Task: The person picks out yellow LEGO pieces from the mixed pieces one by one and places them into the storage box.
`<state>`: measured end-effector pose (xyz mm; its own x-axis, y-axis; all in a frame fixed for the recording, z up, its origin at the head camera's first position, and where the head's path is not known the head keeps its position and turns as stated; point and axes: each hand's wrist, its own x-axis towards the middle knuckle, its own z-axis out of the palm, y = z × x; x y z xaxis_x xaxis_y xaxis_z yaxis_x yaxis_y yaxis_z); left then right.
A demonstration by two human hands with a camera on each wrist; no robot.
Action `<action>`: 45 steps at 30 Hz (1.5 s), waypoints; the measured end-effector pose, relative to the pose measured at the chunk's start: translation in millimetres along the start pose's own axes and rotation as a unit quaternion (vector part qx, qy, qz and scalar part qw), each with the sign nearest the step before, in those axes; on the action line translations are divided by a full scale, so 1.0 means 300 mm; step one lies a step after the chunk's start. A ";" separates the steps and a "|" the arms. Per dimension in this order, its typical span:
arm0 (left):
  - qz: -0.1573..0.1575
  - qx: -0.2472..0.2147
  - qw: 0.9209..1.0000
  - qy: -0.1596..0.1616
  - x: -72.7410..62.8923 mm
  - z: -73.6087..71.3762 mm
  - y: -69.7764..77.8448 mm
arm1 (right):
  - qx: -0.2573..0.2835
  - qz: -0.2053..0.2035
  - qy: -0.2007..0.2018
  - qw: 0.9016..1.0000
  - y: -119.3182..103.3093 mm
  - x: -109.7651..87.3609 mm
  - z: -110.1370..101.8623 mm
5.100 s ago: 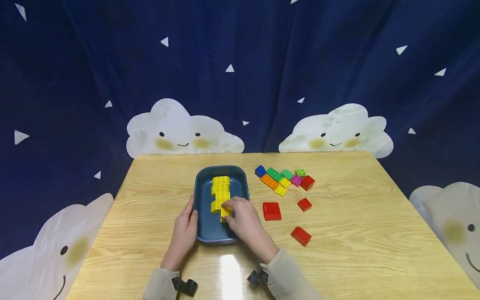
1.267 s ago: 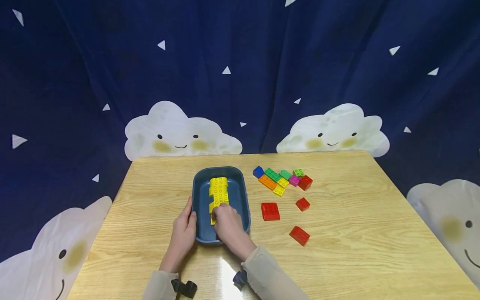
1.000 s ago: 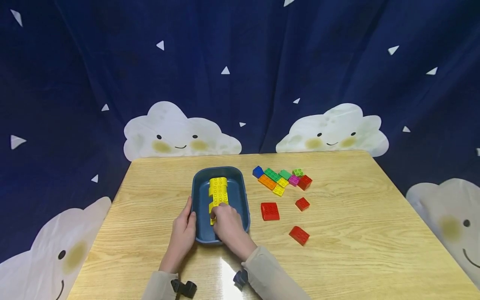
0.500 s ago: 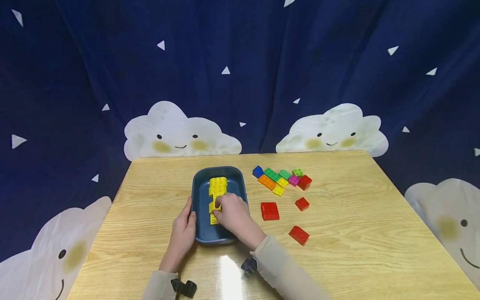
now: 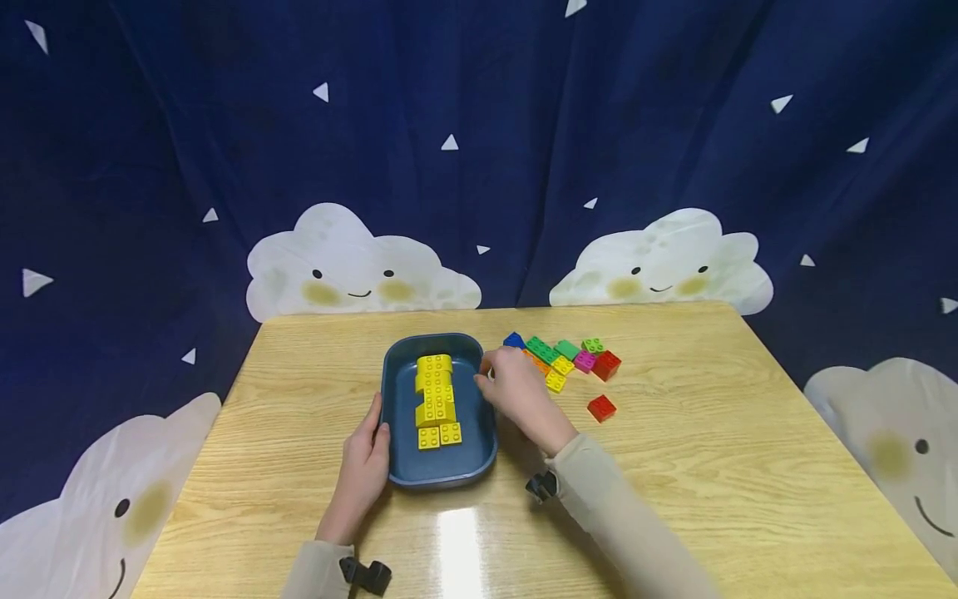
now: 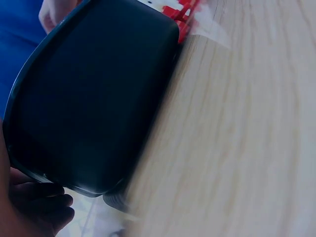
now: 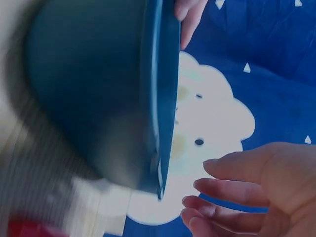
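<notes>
My left hand (image 5: 364,453) grips the left side of the dark blue tray (image 5: 386,358), its fingers at the rim (image 6: 29,49) in the left wrist view. Inside the tray, several yellow toy building bricks (image 5: 435,389) form a lengthwise column. Two small square yellow bricks (image 5: 439,436) lie side by side at its near end. My right hand (image 5: 518,391) is just outside the tray's right rim, close to the coloured bricks. The right wrist view shows that right hand (image 7: 256,192) with loosely bent fingers and nothing between them.
Right of the tray lies a cluster of bricks: green (image 5: 542,349), purple (image 5: 585,361), yellow (image 5: 555,381) and red (image 5: 606,366). A single red brick (image 5: 602,408) is nearer. My right hand and forearm cover part of the table. A dark curtain with clouds (image 5: 367,258) hangs behind.
My right hand has left the yellow bricks and moved right, out over the tray's rim. Two square bricks now show at the near end. Two red bricks are now hidden behind my arm.
</notes>
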<state>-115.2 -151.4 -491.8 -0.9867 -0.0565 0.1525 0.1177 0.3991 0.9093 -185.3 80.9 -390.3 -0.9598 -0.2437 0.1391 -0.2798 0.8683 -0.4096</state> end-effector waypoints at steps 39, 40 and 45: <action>0.000 0.003 1.000 0.001 -0.006 0.003 -0.001 | 0.003 0.092 0.007 0.996 0.445 -0.002 0.092; 0.000 0.003 1.000 0.000 -0.006 0.002 0.000 | 0.002 0.090 0.008 0.996 0.444 -0.002 0.093; -0.006 0.003 1.000 -0.002 -0.003 -0.001 0.001 | 0.009 0.093 0.005 0.996 0.441 -0.002 0.088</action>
<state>-114.3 -151.4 -491.5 -0.9885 -0.0570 0.1401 0.1055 0.4032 0.9090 -222.2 184.6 -468.4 -0.9948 -0.0755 0.0685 -0.0981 0.8904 -0.4444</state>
